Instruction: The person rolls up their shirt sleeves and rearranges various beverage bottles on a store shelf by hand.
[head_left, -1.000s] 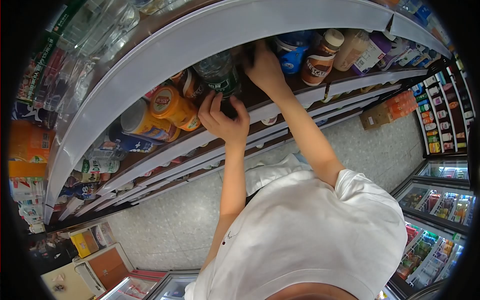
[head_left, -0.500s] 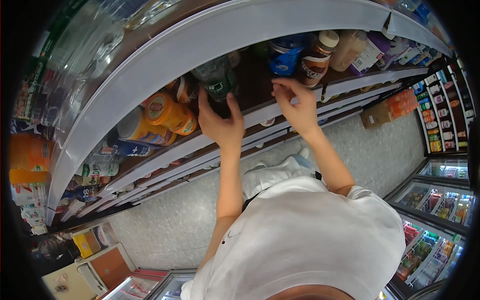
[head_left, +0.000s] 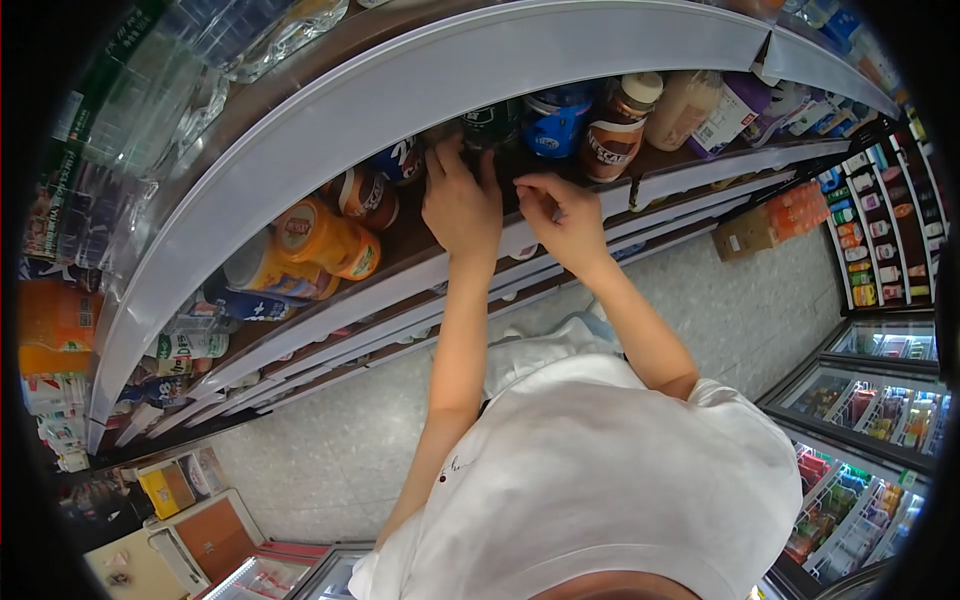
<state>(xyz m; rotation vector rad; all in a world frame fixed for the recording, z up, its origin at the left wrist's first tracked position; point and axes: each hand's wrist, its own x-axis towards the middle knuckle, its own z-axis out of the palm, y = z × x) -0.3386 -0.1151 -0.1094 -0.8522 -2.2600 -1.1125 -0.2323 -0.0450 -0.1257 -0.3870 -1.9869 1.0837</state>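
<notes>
My left hand [head_left: 462, 205] reaches onto the shelf, its thumb and fingers around the lower part of a dark green-labelled bottle [head_left: 490, 128]; the fingertips are partly in shadow. To its right, my right hand [head_left: 562, 215] hovers at the shelf's front edge with its fingers curled and the thumb near them, and nothing visible in it. Behind and above it stands a blue-labelled bottle [head_left: 555, 125], beside a brown Nescafe bottle [head_left: 612, 135]. Left of my left hand are another brown bottle [head_left: 365, 198] and an orange-capped jar-like bottle [head_left: 325, 238].
A white shelf edge [head_left: 400, 75] arches over the hands. Large clear bottles [head_left: 160, 120] stand on the upper shelf at left. A cardboard box [head_left: 745, 237] with orange bottles sits on the floor at right. Glass-door fridges [head_left: 850, 420] stand at the lower right.
The green-labelled bottle has moved right along the shelf with my left hand, next to the blue-labelled one. My right hand drew back from deep in the shelf, then shifted slightly left.
</notes>
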